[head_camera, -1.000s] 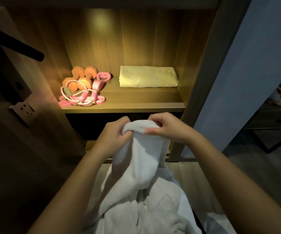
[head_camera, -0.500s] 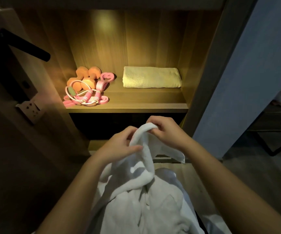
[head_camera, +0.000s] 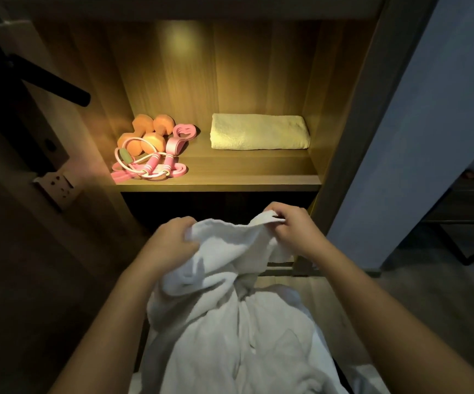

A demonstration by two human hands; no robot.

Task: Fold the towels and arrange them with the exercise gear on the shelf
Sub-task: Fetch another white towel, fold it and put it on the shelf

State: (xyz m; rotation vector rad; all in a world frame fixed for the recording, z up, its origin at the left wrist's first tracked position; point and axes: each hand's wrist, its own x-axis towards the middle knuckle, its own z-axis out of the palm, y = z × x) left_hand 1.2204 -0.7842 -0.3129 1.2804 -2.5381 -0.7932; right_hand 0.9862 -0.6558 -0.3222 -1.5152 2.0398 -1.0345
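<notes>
A crumpled white towel (head_camera: 230,322) hangs in front of me below the lit shelf (head_camera: 218,186). My left hand (head_camera: 170,243) grips its upper edge at the left, and my right hand (head_camera: 295,228) pinches the same edge at the right, so the edge stretches between them. On the shelf a folded yellow towel (head_camera: 258,132) lies at the right. Orange dumbbells (head_camera: 147,135) sit at the left, with a pink jump rope (head_camera: 150,169) and a pink resistance band (head_camera: 180,135) coiled against them.
The wooden cabinet's right post (head_camera: 352,137) stands close to my right hand, with a grey-blue wall (head_camera: 429,137) beyond it. A dark door with a black lever handle (head_camera: 59,86) is at the left. A dark compartment (head_camera: 216,206) opens under the shelf.
My hands have moved apart along the towel's edge, the right hand sliding to the right, so the bunched top now spreads out between them.
</notes>
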